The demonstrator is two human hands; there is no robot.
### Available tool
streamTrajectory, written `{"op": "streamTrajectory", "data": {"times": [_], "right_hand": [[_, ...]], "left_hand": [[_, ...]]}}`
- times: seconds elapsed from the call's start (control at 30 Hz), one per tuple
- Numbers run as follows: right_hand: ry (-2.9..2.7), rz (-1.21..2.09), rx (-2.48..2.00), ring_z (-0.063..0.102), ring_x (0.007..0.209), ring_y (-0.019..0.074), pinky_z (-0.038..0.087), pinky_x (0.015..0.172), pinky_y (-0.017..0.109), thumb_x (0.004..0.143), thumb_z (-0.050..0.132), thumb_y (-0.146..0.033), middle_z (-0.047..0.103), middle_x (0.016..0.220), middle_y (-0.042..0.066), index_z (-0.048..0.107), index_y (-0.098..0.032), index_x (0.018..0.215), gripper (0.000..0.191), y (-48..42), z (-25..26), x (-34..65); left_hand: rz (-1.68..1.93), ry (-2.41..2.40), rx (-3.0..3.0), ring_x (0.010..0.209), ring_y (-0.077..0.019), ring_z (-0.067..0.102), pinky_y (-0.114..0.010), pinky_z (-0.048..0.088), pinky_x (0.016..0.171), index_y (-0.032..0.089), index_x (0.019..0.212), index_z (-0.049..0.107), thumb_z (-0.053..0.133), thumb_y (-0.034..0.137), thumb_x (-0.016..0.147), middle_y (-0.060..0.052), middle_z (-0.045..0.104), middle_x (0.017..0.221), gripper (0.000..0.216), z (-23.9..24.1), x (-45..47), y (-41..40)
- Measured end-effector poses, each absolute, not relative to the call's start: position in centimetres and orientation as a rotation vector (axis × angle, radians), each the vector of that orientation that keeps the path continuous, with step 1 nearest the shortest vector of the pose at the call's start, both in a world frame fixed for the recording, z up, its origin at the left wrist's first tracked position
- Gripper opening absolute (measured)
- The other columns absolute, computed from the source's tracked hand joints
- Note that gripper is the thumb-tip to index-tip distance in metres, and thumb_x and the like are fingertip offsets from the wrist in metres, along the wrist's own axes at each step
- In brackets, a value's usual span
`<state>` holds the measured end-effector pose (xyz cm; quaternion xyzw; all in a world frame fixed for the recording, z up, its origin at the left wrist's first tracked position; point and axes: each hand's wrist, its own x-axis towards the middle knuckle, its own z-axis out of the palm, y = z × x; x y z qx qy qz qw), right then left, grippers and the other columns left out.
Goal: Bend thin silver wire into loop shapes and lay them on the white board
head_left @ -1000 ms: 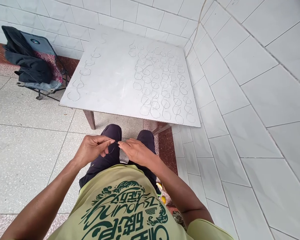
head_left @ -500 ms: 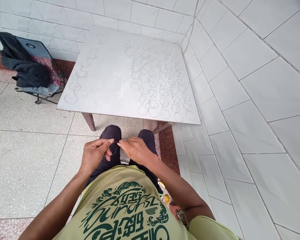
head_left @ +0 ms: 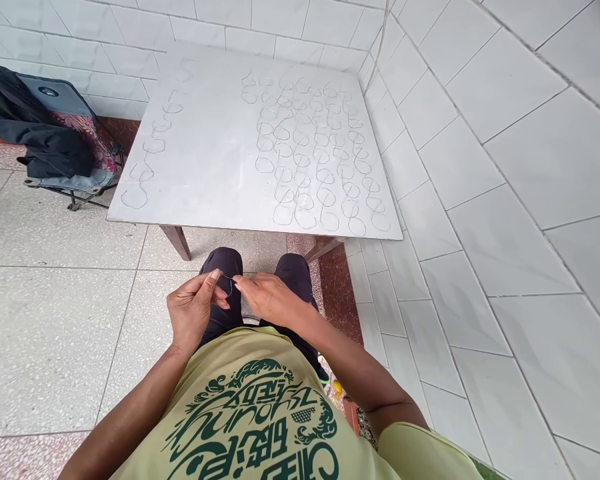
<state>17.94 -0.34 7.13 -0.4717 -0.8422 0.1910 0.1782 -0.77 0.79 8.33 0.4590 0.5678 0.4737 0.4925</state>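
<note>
A thin, curved piece of wire spans the small gap between my two hands, above my knees. My left hand pinches one end of it between thumb and forefinger, the other fingers curled beneath. At the other end, the fingertips of my right hand are closed on the wire, back of the hand upward. Beyond my knees, the white tabletop carries many thin wire loops: several rows of rings on the right side and a single column of open curved pieces along the left.
A folding chair with dark cloth over it stands left of the table. Tiled walls close in behind and to the right. A pale cable hangs in the corner. A yellow object lies below my right forearm.
My left hand has tilted slightly upward, and a bit more wire shows between the hands. My right hand has stayed nearly in place. The view has shifted slightly.
</note>
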Motion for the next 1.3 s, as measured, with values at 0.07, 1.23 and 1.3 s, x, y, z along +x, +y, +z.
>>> {"op": "streamTrajectory", "data": {"times": [0.07,1.23,1.3], "right_hand": [[-2.397,0.504,-1.341,0.069,0.083,0.0196,0.049,0.082,0.032,0.111,0.043,-0.02,0.075,0.09,0.009,0.061,-0.015,0.126,0.024,-0.2,7.0,17.9],[-2.355,0.505,-1.366,0.068,0.079,0.0184,0.044,0.074,0.028,0.113,0.04,-0.023,0.076,0.09,0.01,0.063,-0.013,0.127,0.029,0.3,7.3,19.3],[-2.343,0.515,-1.36,0.069,0.081,0.0187,0.045,0.076,0.028,0.112,0.04,-0.021,0.077,0.092,0.01,0.063,-0.013,0.128,0.028,0.3,7.3,19.3]], "left_hand": [[1.182,1.405,1.131,0.047,-0.0149,0.066,-0.027,0.058,0.052,0.018,0.081,0.079,0.077,0.043,0.09,0.0,0.072,0.064,0.026,8.3,-0.6,0.8],[1.08,0.896,0.852,0.102,-0.0245,0.075,-0.043,0.051,0.107,0.018,0.111,0.081,0.075,0.045,0.093,-0.008,0.08,0.085,0.034,6.8,-1.4,0.4],[1.068,0.907,0.818,0.1,-0.0245,0.076,-0.044,0.052,0.107,0.017,0.109,0.081,0.077,0.045,0.091,-0.008,0.081,0.085,0.033,6.8,-1.3,0.3]]}}
